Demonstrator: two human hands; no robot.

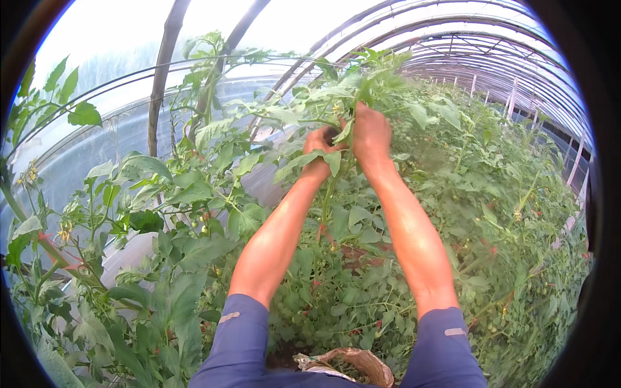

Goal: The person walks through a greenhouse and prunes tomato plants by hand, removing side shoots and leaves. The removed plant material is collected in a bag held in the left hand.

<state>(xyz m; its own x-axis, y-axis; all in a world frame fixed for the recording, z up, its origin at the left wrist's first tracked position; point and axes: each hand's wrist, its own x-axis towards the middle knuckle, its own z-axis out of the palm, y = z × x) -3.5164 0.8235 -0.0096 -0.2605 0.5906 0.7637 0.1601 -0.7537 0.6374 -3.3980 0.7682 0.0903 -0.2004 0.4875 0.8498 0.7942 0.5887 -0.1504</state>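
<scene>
A tall tomato plant [327, 201] rises before me, its leafy top [373, 82] close to a horizontal wire. High on its stem, both my arms reach forward and up. My right hand [372, 133] is curled around the upper stem, its fingertips hidden behind the hand and leaves. Just left of it and slightly lower, my left hand [318, 145] bends its fingers toward the same stem. A leaf [310, 161] covers part of that wrist, and a dark patch between the fingers cannot be made out. Small yellow flowers [335, 108] show beside the hands.
Support wires [189, 61] cross at upper left, before wooden poles [165, 77] and plastic sheeting [121, 140]. Dense tomato plants [509, 194] fill the right side under arched greenhouse ribs [465, 36]. An open sack [373, 366] is below, against my body. Red ties [48, 242] mark some stems.
</scene>
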